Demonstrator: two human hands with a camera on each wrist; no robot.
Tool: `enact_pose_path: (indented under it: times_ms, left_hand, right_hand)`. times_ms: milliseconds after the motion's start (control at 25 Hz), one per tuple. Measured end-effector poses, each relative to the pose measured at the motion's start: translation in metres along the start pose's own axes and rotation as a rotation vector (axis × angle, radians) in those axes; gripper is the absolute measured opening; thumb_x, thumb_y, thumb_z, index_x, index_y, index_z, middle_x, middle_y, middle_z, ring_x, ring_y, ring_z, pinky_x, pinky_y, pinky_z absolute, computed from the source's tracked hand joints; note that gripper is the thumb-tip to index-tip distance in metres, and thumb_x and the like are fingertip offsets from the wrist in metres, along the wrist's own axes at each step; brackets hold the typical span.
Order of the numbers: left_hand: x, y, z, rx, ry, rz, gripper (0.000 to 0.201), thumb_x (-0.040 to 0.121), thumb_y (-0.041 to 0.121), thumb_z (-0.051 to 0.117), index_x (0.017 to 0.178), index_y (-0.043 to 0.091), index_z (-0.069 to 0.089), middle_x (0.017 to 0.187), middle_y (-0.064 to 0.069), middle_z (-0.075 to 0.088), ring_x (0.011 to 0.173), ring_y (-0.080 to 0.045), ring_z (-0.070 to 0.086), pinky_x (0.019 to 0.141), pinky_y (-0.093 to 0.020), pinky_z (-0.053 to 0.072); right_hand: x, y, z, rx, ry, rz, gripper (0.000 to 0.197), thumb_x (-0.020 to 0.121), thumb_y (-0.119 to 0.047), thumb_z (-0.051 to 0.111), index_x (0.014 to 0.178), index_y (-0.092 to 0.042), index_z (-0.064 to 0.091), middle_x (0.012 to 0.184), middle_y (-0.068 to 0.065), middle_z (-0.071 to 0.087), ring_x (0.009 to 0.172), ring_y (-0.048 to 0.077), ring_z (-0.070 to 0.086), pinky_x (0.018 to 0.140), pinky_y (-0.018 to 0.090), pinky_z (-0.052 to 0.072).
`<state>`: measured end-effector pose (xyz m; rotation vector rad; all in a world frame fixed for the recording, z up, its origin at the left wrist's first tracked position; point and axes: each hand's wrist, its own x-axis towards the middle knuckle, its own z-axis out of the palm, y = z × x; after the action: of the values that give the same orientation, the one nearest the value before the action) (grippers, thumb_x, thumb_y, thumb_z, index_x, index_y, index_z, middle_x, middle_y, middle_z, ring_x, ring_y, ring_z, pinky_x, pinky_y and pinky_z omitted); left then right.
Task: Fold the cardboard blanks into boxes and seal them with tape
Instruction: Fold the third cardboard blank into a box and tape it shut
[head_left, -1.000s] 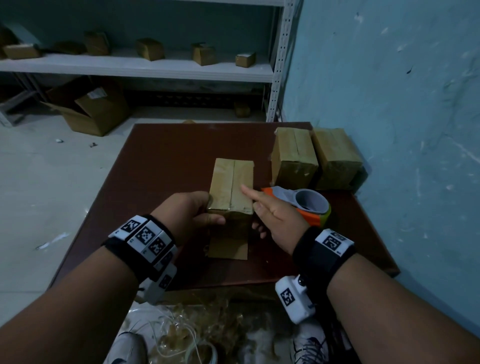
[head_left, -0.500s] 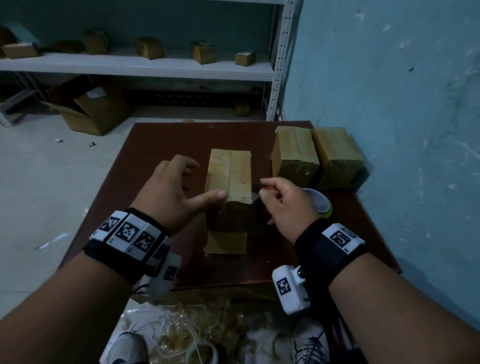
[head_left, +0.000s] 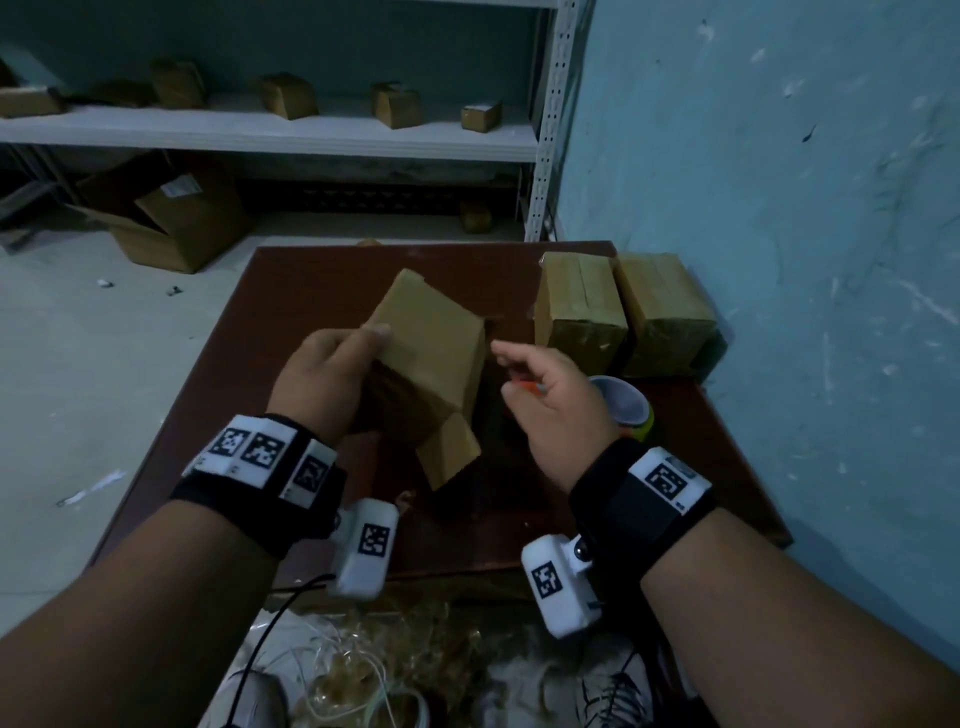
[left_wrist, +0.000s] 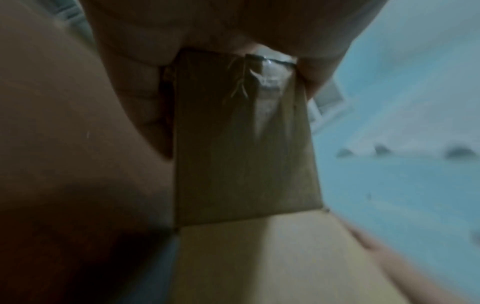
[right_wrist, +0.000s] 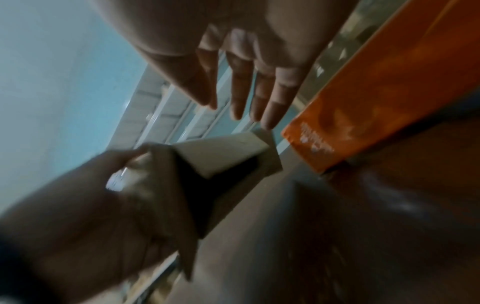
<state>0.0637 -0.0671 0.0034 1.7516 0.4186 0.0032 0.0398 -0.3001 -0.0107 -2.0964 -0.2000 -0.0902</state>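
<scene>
Left hand (head_left: 322, 379) grips tilted box (head_left: 431, 358) (tape (left_wrist: 270, 86) visible wrist-side).

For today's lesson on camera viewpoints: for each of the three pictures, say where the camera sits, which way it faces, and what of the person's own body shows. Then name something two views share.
Head: worn on the head, looking forward and down at the table; both forearms, left hand, right hand.
Left wrist: looks along the palm at the gripped box.
Right wrist: looks along straight fingers toward the box; orange tape dispenser beside.
Shared: all three show the box.
</scene>
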Motion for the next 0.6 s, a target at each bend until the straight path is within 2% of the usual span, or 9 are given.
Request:
enact_pose_path:
  times_ms: [80,120,200,280,320,400,480,520,600]
  left_hand:
    - [0.001,0.003,0.001,-0.365,0.025,-0.213,0.046,0.075,0.050,0.075,0.105,0.017,0.067,0.109,-0.015,0.069,0.098,-0.037,0.069,0.091,-0.053,0.059]
    - [-0.002,0.005,0.002,-0.490,0.028,-0.289,0.041,0.079,0.046,0.073,0.105,0.016,0.065,0.110,-0.018,0.068,0.099,-0.041,0.068,0.092,-0.059,0.056]
    - [-0.003,0.000,0.003,-0.634,-0.056,-0.356,0.040,0.087,0.042,0.065,0.117,0.016,0.065,0.118,-0.020,0.070,0.104,-0.043,0.069,0.094,-0.064,0.051]
    - [-0.006,-0.005,0.005,-0.679,-0.163,-0.382,0.050,0.089,0.042,0.058,0.131,0.016,0.061,0.130,-0.020,0.068,0.114,-0.043,0.067,0.098,-0.065,0.048]
    - [-0.006,-0.004,0.006,-0.678,-0.197,-0.397,0.054,0.088,0.040,0.057,0.136,0.014,0.059,0.134,-0.021,0.066,0.119,-0.044,0.064,0.099,-0.066,0.046]
    - [-0.012,0.002,0.011,-0.594,-0.228,-0.422,0.055,0.089,0.030,0.056,0.140,0.008,0.058,0.139,-0.026,0.061,0.125,-0.048,0.060,0.102,-0.067,0.046]
    - [-0.014,0.005,0.016,-0.363,-0.246,-0.320,0.045,0.099,0.010,0.049,0.144,0.008,0.055,0.138,-0.032,0.060,0.127,-0.050,0.057,0.109,-0.067,0.043]
    - [-0.012,0.002,0.017,-0.261,-0.261,-0.244,0.047,0.101,0.001,0.048,0.145,0.015,0.055,0.131,-0.033,0.063,0.121,-0.048,0.061,0.109,-0.067,0.043]
    - [-0.009,-0.006,0.018,-0.210,-0.236,-0.175,0.053,0.097,-0.003,0.055,0.138,0.031,0.057,0.115,-0.026,0.073,0.104,-0.042,0.070,0.098,-0.060,0.054]
  right_hand:
    - [0.003,0.001,-0.005,0.071,0.102,0.052,0.042,0.104,-0.024,0.060,0.146,-0.028,0.055,0.136,-0.002,0.057,0.123,0.006,0.056,0.110,0.034,0.048]
    - [0.003,0.002,-0.004,0.126,0.102,0.083,0.046,0.103,-0.032,0.063,0.148,-0.028,0.052,0.138,-0.002,0.057,0.124,0.007,0.056,0.110,0.035,0.049]
    - [0.003,0.004,0.001,0.226,0.039,0.131,0.069,0.094,-0.057,0.066,0.153,-0.028,0.045,0.146,-0.002,0.055,0.133,0.009,0.053,0.113,0.039,0.047]
    - [0.001,0.004,0.007,0.242,-0.021,0.127,0.099,0.078,-0.084,0.060,0.157,-0.030,0.038,0.156,-0.006,0.049,0.141,0.008,0.046,0.117,0.039,0.042]
    - [0.000,0.003,0.008,0.251,-0.040,0.117,0.105,0.075,-0.089,0.058,0.159,-0.030,0.035,0.155,-0.011,0.049,0.140,0.004,0.046,0.117,0.036,0.042]
    - [-0.001,-0.001,0.007,0.322,-0.061,0.084,0.100,0.081,-0.080,0.059,0.162,-0.029,0.029,0.143,-0.024,0.053,0.130,-0.008,0.051,0.112,0.027,0.044]
    - [-0.002,-0.001,0.004,0.368,-0.061,0.053,0.095,0.085,-0.071,0.063,0.163,-0.030,0.027,0.140,-0.025,0.054,0.127,-0.012,0.052,0.107,0.021,0.046]
    - [-0.001,-0.001,0.004,0.364,-0.058,0.049,0.094,0.086,-0.071,0.066,0.163,-0.031,0.029,0.143,-0.023,0.054,0.128,-0.012,0.052,0.107,0.022,0.046]
    - [0.001,0.000,0.003,0.341,-0.050,0.044,0.093,0.083,-0.067,0.069,0.161,-0.030,0.034,0.150,-0.016,0.054,0.134,-0.003,0.052,0.112,0.032,0.047]
